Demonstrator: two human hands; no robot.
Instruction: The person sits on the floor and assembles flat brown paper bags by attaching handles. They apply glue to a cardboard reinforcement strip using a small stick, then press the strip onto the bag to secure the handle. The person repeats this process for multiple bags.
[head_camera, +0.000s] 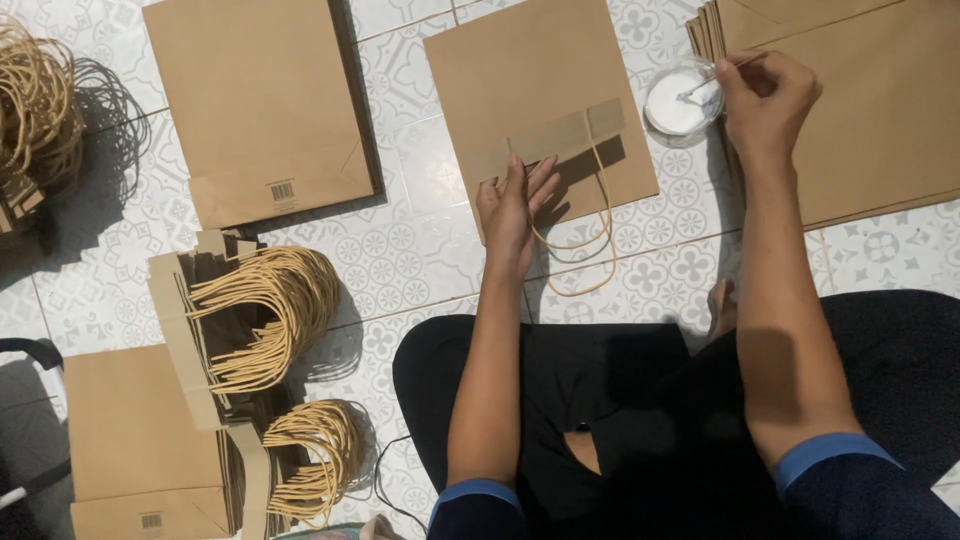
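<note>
Left hand (512, 205): fingers flat, pressing handle strip (560, 138) onto bag (535, 75)
Right hand (765, 98): pinching stick (712, 80) in glue cup (682, 102)
Strip: light, floppy paper, best held by its ends
Bag: thin, creases easily

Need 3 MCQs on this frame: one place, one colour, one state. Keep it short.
1. Where is the small round cup of white paste?
A. On the person's lap
B. At the top right, by the stack of flat bags
C. Beside the handle bundles at left

2. What colour are the rope handles in the bundles?
A. Tan
B. Blue
C. Black

3. What is the left hand doing?
A. Hanging free in the air
B. Gripping the cup
C. Pressing on the cardboard handle strip lying on a paper bag

Answers:
1 B: the cup stands at the stack's edge, where the right hand dips a stick into it.
2 A: the loops match the brown paper.
3 C: its fingertips lie flat on the strip.
</note>
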